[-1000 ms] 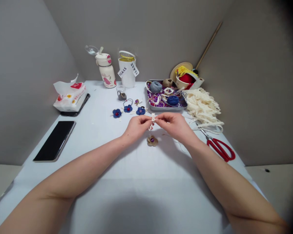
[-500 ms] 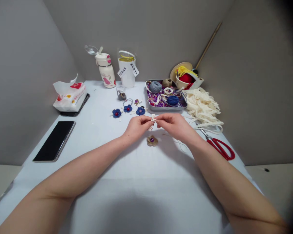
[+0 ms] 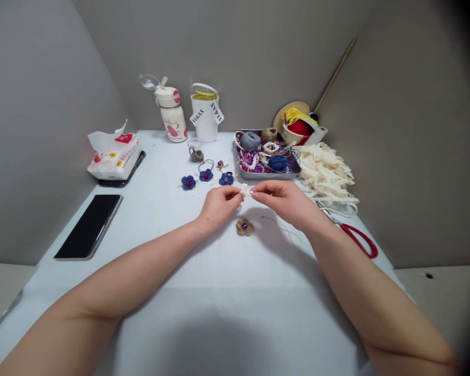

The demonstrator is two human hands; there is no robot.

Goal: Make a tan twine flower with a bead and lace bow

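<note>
Between my hands is a small piece of cream lace trim, held above the table. My left hand pinches it from the left, with a short end hanging below the fingers. My right hand pinches its right side between thumb and forefinger. Just below lies a tan fabric flower with a purple bead at its centre. A thin loose thread lies to the right of that flower. Beyond my left hand sit several blue flowers with beaded centres.
A metal tray holds yarn balls and purple beads. Right of it are a heap of cream lace and red-handled scissors. On the left are a phone and a tissue pack; a bottle and white canister stand behind.
My hands have shifted the lace piece slightly, and the fingertips of my right hand have drawn a little away from my left. The view has moved slightly.
</note>
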